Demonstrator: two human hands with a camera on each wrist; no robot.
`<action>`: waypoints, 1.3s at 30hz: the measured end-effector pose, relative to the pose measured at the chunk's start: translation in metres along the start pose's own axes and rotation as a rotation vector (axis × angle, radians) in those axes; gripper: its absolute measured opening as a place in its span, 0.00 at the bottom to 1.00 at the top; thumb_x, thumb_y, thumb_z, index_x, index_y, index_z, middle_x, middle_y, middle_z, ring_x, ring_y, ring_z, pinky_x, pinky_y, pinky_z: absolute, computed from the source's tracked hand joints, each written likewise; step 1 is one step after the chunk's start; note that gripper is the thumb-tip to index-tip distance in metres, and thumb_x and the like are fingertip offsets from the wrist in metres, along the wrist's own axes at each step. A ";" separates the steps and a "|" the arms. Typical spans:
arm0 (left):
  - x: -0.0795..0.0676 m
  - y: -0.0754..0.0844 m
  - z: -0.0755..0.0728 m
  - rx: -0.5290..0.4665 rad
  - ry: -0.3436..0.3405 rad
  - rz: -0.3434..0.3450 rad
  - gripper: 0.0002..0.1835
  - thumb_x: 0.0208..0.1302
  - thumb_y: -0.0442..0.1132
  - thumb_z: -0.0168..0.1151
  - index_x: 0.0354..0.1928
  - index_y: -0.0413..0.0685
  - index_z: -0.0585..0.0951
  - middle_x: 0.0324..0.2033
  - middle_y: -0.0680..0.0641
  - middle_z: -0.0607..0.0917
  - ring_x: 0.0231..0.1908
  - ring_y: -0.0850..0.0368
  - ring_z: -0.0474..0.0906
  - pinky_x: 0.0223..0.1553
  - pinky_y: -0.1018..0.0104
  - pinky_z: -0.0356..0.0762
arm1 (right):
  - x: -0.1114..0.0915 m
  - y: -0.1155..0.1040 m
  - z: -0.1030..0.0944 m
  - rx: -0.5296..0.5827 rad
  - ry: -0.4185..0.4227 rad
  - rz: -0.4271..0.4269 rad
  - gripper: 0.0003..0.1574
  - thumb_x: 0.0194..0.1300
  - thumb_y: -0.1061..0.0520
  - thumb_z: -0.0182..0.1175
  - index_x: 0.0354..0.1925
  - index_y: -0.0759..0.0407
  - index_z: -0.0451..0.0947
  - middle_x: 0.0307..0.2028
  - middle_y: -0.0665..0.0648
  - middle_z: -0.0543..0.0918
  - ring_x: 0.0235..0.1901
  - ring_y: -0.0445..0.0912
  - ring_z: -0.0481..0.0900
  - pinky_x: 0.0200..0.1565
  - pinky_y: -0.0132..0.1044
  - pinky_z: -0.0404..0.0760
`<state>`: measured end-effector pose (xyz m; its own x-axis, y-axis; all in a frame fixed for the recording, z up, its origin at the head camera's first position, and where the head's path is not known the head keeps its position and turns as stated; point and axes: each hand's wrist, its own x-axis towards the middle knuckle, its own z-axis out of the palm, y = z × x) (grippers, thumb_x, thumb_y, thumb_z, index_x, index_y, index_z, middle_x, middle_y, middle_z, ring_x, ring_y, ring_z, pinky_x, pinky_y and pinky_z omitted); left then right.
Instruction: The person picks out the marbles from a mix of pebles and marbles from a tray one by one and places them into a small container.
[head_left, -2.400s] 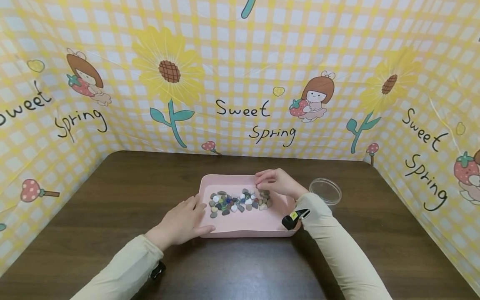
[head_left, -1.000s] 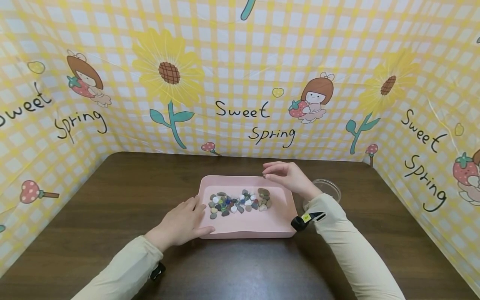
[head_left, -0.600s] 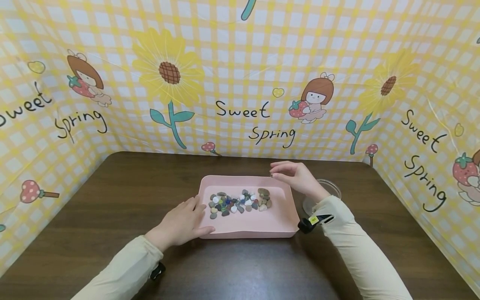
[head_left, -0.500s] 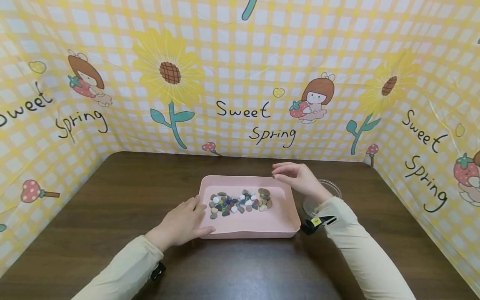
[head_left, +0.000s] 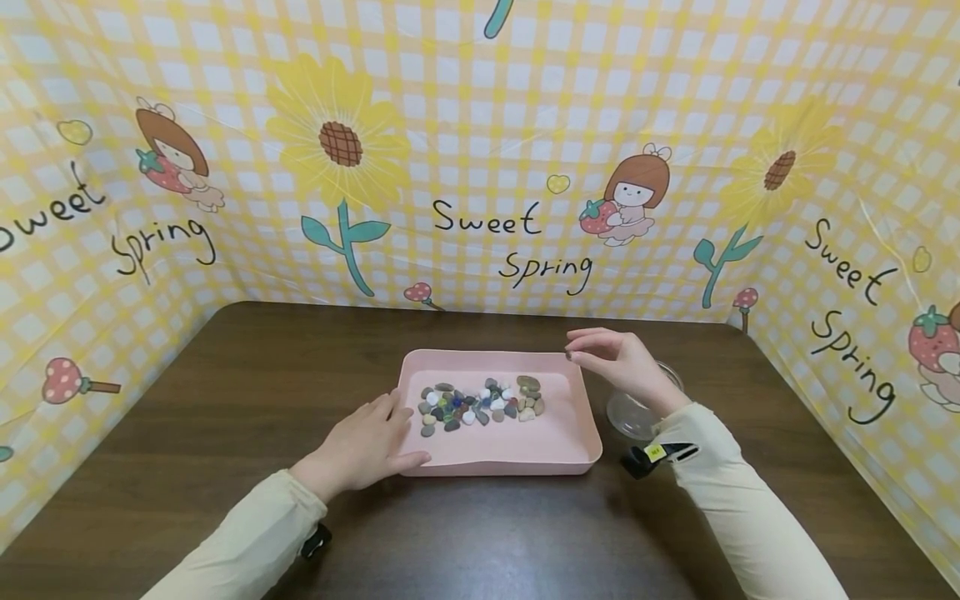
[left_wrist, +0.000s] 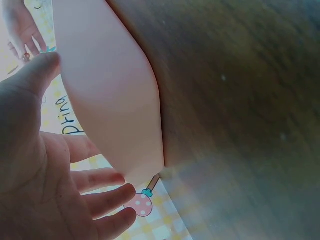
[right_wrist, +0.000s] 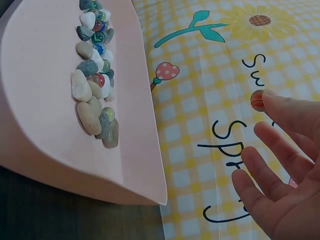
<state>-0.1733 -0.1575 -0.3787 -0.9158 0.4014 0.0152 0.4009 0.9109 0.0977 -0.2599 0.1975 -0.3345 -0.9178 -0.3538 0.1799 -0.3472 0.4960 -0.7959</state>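
Note:
My right hand (head_left: 626,367) is raised just past the back right corner of the pink tray (head_left: 558,442). Between thumb and index finger it pinches a reddish-brown marble (right_wrist: 257,101), while the other fingers spread loosely. Inside the tray, a band of mixed pebbles (right_wrist: 89,118) and glass marbles (right_wrist: 98,37) runs from left to right. My left hand (head_left: 363,442) rests at the tray's left end, its fingers fairly straight against the wall and the thumb reaching over the front corner. Below the right hand and wrist, a clear round dish (head_left: 630,417) is partly hidden.
A dark wooden table (head_left: 225,417) carries the tray and dish. Behind it and along both sides hangs a yellow checked cloth (head_left: 465,108) with printed sunflowers and lettering. Another clear round rim (head_left: 678,375) shows behind the right wrist.
My right hand has lifted from the pebbles at the tray's right end and moved right past the rim, carrying the marble. The left hand has stayed in place.

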 end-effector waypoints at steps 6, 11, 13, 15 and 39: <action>0.000 0.001 -0.001 -0.006 -0.007 0.000 0.40 0.58 0.66 0.53 0.57 0.36 0.74 0.63 0.30 0.67 0.60 0.35 0.68 0.61 0.45 0.67 | -0.005 0.004 -0.005 -0.024 0.018 0.018 0.17 0.61 0.53 0.62 0.45 0.61 0.81 0.58 0.61 0.76 0.56 0.54 0.76 0.55 0.47 0.77; 0.000 0.001 -0.001 -0.009 -0.009 -0.001 0.40 0.58 0.65 0.53 0.58 0.36 0.74 0.63 0.30 0.67 0.61 0.35 0.67 0.61 0.45 0.66 | -0.008 0.008 -0.008 -0.041 0.033 0.012 0.15 0.61 0.54 0.62 0.45 0.61 0.82 0.57 0.61 0.77 0.56 0.53 0.76 0.53 0.42 0.78; 0.000 0.001 0.000 -0.012 -0.010 -0.003 0.40 0.58 0.65 0.53 0.58 0.36 0.73 0.63 0.29 0.66 0.61 0.34 0.67 0.61 0.44 0.66 | -0.010 0.009 -0.010 -0.049 0.046 0.002 0.15 0.62 0.54 0.62 0.45 0.61 0.82 0.57 0.60 0.78 0.55 0.52 0.77 0.51 0.35 0.78; 0.000 0.001 0.000 -0.018 -0.012 -0.008 0.40 0.58 0.65 0.54 0.58 0.36 0.73 0.63 0.29 0.66 0.61 0.34 0.67 0.61 0.44 0.66 | -0.012 0.010 -0.014 -0.056 0.062 -0.009 0.15 0.62 0.54 0.61 0.45 0.61 0.82 0.56 0.60 0.78 0.52 0.48 0.79 0.49 0.29 0.78; -0.001 0.000 0.000 -0.019 -0.001 -0.010 0.40 0.58 0.65 0.54 0.58 0.36 0.73 0.64 0.30 0.66 0.61 0.34 0.67 0.61 0.45 0.67 | -0.042 0.029 -0.030 -0.031 0.173 -0.005 0.17 0.62 0.53 0.61 0.44 0.65 0.81 0.51 0.48 0.79 0.46 0.22 0.74 0.48 0.18 0.73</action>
<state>-0.1725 -0.1578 -0.3787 -0.9198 0.3922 0.0136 0.3910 0.9129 0.1170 -0.2370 0.2508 -0.3477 -0.9344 -0.2163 0.2829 -0.3555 0.5197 -0.7769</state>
